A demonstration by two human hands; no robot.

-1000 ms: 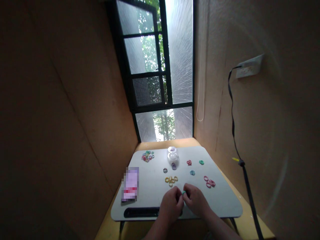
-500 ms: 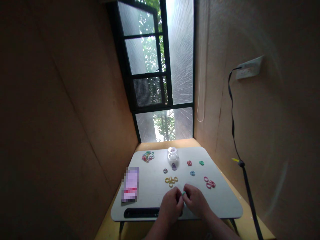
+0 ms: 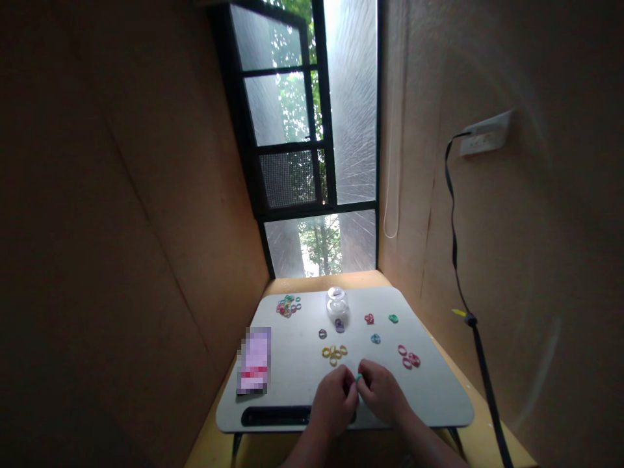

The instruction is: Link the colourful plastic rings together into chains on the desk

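Note:
My left hand (image 3: 336,398) and my right hand (image 3: 381,390) meet over the near edge of a white lap table (image 3: 287,383). Both are closed, pinching a small green hair tie (image 3: 359,377) between their fingertips. Most of it is hidden by the fingers. Just beyond my hands lies a group of yellow hair ties (image 3: 335,354). Pink ones (image 3: 408,357) lie to the right. Farther back are small clusters of blue (image 3: 375,338), red (image 3: 369,319), green (image 3: 393,318) and purple hair ties (image 3: 340,325), plus a dark one (image 3: 322,333).
A clear plastic jar (image 3: 337,303) stands at the table's back. A mixed heap of hair ties (image 3: 288,306) lies at the back left. A blurred purple-pink flat item (image 3: 254,361) is at the left, and a black slot (image 3: 275,416) runs along the front. A black cord (image 3: 454,240) hangs at the right.
My hands stay nearly in place, fingertips together on the green hair tie. The objects on the table have not moved; the view shifts very slightly.

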